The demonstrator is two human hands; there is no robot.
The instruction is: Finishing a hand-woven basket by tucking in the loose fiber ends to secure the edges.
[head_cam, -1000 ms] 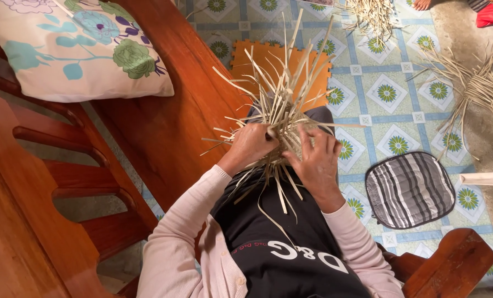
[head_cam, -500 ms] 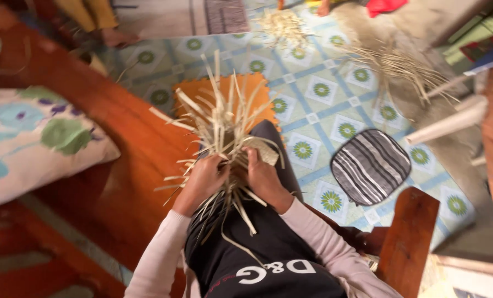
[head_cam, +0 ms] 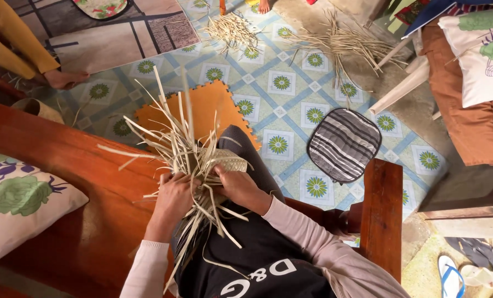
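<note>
- The person sits on a dark red-brown wooden bench [head_cam: 64,160] with a half-woven piece of pale dried straw strips [head_cam: 194,160] held over the lap, loose strip ends fanning up and to the left and trailing down over the black shirt.
- The left hand [head_cam: 175,196] is curled closed around the strips at the left side of the woven piece, fingers tucked in among them.
- The right hand [head_cam: 236,185] is closed on the finished woven edge at the right, thumb pressing on top; the two hands sit just beside each other, with strips between them.
- On the bench to the left lies a white cushion printed with green and purple flowers [head_cam: 20,204].
- Beyond the knees an orange foam puzzle mat [head_cam: 202,107] lies on the blue-and-green patterned tile floor [head_cam: 282,83].
- A grey-and-black striped square seat pad [head_cam: 343,144] lies on the tiles to the right, well apart from the hands.
- Two loose heaps of straw strips [head_cam: 340,41] lie farther off on the floor.
- Another person's bare foot [head_cam: 64,79] rests on the floor at upper left, below a mustard-yellow garment.
- A pair of blue-strapped flip-flops [head_cam: 462,273] sits at lower right.
</note>
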